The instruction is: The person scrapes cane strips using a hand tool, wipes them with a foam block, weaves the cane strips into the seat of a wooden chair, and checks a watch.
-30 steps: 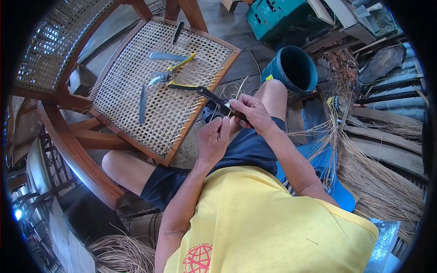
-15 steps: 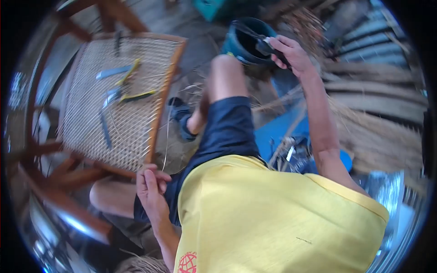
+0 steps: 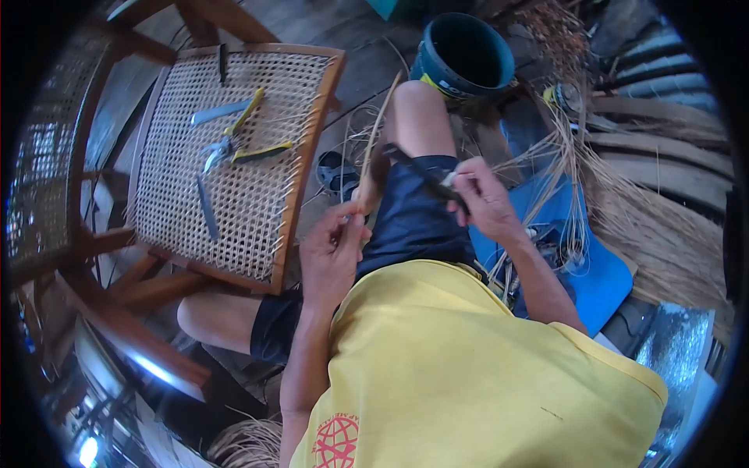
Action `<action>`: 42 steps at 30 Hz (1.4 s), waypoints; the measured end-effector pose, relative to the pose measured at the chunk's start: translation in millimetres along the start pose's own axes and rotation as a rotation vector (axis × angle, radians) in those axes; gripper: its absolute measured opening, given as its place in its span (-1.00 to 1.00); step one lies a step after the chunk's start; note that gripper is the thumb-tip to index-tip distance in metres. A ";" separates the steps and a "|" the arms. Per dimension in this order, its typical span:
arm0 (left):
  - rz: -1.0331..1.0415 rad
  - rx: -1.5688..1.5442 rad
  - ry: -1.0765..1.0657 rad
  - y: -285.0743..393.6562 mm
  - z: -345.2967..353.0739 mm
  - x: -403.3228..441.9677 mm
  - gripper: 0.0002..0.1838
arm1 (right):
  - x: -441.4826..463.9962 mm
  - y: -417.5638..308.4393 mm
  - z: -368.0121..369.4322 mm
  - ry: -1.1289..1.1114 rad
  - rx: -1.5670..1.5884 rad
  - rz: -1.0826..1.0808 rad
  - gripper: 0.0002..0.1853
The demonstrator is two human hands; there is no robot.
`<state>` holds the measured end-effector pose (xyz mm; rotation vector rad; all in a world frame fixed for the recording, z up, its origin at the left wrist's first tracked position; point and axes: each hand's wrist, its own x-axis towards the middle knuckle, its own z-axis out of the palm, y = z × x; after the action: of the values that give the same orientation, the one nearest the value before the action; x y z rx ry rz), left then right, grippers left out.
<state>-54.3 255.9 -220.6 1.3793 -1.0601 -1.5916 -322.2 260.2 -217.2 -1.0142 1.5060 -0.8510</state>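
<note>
My left hand (image 3: 329,253) pinches the lower end of a thin cane strip (image 3: 380,125) that rises past my knee. In my right hand (image 3: 489,204) is a knife (image 3: 415,168), its dark blade pointing up and left over my thigh, apart from the strip. To the left stands a wooden chair with a woven cane seat (image 3: 269,183). Lying on that seat are pliers (image 3: 265,152) with yellow and black handles, a flat metal tool (image 3: 221,111), a narrow dark blade-like tool (image 3: 207,209) and another dark slim tool (image 3: 222,64).
Beyond my knee stands a dark green bucket (image 3: 503,74). A blue plastic surface (image 3: 607,285) on the right carries loose fibres (image 3: 573,168) and small items. Long strips (image 3: 663,234) are piled farther right, and a coil of strands (image 3: 250,441) lies at the bottom.
My right hand has come down from beside the bucket to above my thigh, still with the knife. My left hand has moved up and right, and the cane strip now shows clearly in it.
</note>
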 end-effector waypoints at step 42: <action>0.137 0.298 0.108 -47.7 -14.3 14.4 -0.66 | 55.2 21.8 118.2 -0.414 0.143 0.161 -0.78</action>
<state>-43.3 258.3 -271.2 1.5320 -1.3351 -1.2831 -212.2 218.1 -277.3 -0.8857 1.1400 -0.5822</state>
